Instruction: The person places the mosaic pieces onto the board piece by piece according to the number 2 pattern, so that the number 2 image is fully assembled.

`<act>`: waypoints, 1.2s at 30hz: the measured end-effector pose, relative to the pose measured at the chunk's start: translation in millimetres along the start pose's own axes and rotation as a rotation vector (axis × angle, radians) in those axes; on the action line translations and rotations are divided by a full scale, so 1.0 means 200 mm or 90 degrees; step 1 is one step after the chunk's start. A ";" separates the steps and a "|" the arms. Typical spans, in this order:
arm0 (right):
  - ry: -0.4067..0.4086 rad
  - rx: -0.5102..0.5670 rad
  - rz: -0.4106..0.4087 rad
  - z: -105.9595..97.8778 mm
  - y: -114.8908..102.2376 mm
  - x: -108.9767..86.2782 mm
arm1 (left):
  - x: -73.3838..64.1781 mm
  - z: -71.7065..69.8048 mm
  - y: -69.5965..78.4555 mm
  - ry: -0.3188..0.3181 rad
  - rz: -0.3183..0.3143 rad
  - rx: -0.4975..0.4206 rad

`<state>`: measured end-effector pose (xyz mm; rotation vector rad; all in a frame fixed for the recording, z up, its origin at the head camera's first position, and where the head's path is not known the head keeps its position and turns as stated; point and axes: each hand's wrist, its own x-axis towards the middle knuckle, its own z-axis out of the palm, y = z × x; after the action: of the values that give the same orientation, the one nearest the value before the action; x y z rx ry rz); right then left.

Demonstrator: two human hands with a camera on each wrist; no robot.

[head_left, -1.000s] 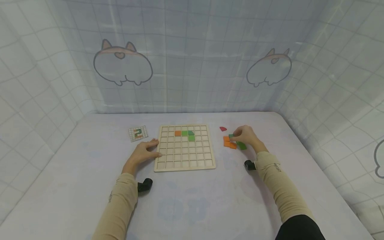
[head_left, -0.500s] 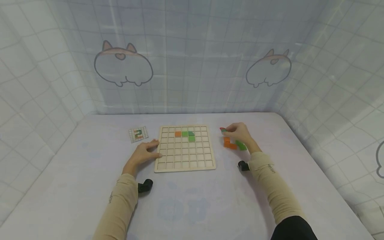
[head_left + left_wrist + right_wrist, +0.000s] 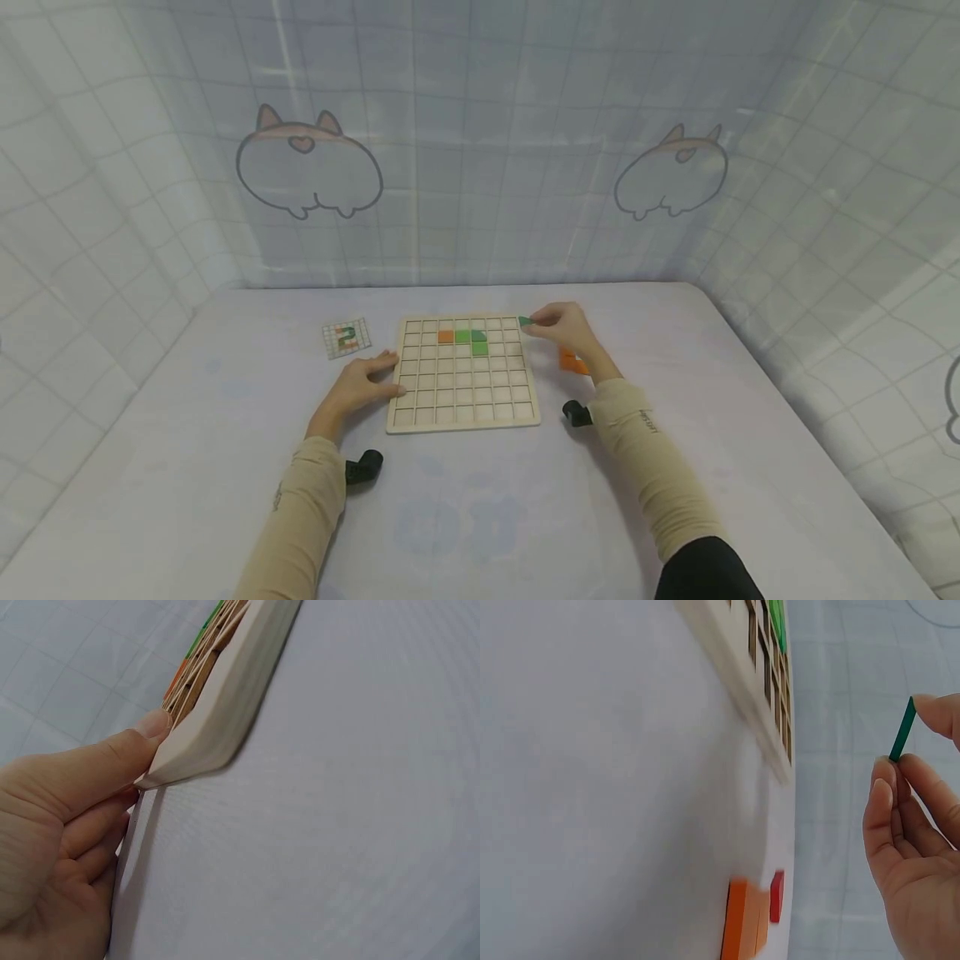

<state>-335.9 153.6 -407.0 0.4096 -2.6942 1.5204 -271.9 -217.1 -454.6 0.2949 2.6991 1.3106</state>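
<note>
A pale wooden grid board [image 3: 442, 383] lies flat on the table, with an orange tile [image 3: 446, 337] and a few green tiles [image 3: 480, 348] in its upper cells. My left hand [image 3: 360, 385] holds the board's left edge, thumb on the rim and fingers against the side. Between thumb and fingertips, my right hand [image 3: 562, 327] pinches a dark green tile [image 3: 903, 729], seen edge-on in the right wrist view. In the head view this tile is just above the board's upper right corner.
A small printed pattern card [image 3: 347, 337] lies left of the board. Orange tiles [image 3: 572, 362] lie right of it, partly behind my right hand. A red tile [image 3: 777, 895] shows beyond them in the right wrist view. A gridded curtain [image 3: 480, 167] encloses the table's back.
My right hand has picked up the dark green tile from the loose pieces and carried it left, past the red tile, to the board's upper right corner. My left hand has stayed at the board.
</note>
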 end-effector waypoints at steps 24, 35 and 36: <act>-0.131 -0.065 -0.047 0.28 -0.10 0.08 | 0.01 -0.01 0.00 0.001 -0.004 -0.004; -0.200 -0.145 -0.055 0.33 -0.10 0.09 | 0.01 -0.01 0.00 0.007 0.011 0.010; -0.205 -0.151 -0.061 0.34 -0.10 0.09 | 0.01 -0.01 0.00 0.005 0.010 0.007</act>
<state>-341.6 82.8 -422.2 0.8200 -2.9931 1.1804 -273.9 -218.2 -454.5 0.3138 2.7168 1.3037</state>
